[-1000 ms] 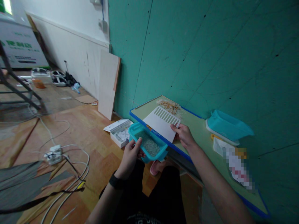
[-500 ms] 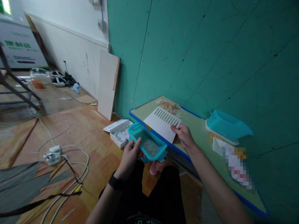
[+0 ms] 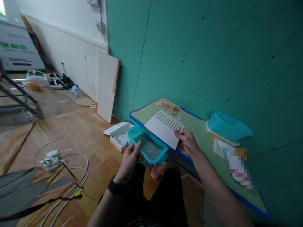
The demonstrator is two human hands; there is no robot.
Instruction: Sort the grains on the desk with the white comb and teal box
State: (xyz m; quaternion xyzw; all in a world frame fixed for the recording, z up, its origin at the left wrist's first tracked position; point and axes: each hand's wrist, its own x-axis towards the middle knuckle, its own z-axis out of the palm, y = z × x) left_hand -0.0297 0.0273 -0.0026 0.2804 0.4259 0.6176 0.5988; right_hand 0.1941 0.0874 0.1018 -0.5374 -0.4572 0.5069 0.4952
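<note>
My left hand [image 3: 129, 156] grips the near rim of a teal plastic tray [image 3: 138, 134] holding pale greenish granules [image 3: 149, 148], kept just off the near edge of a blue-rimmed table [image 3: 201, 132]. My right hand [image 3: 188, 142] pinches the corner of a white slotted scraper card [image 3: 163, 128] that slopes down toward the tray. A pile of tan grains [image 3: 170, 108] lies on the table beyond the card.
A second teal tray [image 3: 228, 126] on a white lid sits at the table's right, by a white packet [image 3: 222, 146]. An open white box [image 3: 119, 135] lies on the wooden floor. Cables and a power strip [image 3: 50, 157] lie at left. A board [image 3: 106, 85] leans on the wall.
The view has shifted slightly; the tray, card and both hands keep nearly the same pose, with the card's lower edge a little closer over the tray.
</note>
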